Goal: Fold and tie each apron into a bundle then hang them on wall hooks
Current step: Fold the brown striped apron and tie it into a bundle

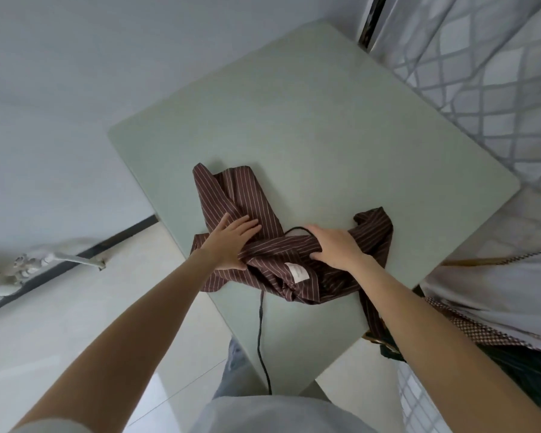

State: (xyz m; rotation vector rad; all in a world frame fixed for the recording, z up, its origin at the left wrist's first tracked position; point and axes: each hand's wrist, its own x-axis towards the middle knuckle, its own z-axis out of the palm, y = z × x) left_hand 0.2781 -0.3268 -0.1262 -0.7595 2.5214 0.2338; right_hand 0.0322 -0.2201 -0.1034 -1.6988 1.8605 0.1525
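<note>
The left hand (230,243) lies on the apron (281,245) with its fingers (247,225) straight and close together, pressing the cloth flat. Its thumb sits low by a fold near the front of the pile. The right hand (336,246) is on the other side of the pile. Its fingers bend down over the cloth and its thumb tucks under a fold, so it grips a bunch of apron.

The apron is dark brown with thin light stripes. It lies in a messy heap on the near part of the table (325,135). One end sticks out toward the far left, past the left hand. Another end bunches up to the right of the right hand. A small white tag (298,272) shows on the cloth between the two hands. A black string (297,229) makes a small loop just above the right hand. Another black string (260,332) hangs off the near edge of the table and goes down toward the floor. Some brown cloth also hangs off the table edge under the right arm.

The table is pale green with round corners. Past its right side there is white cloth with a gray diamond pattern (481,73). A checked brown cloth (469,326) lies to the right of the right arm.
</note>
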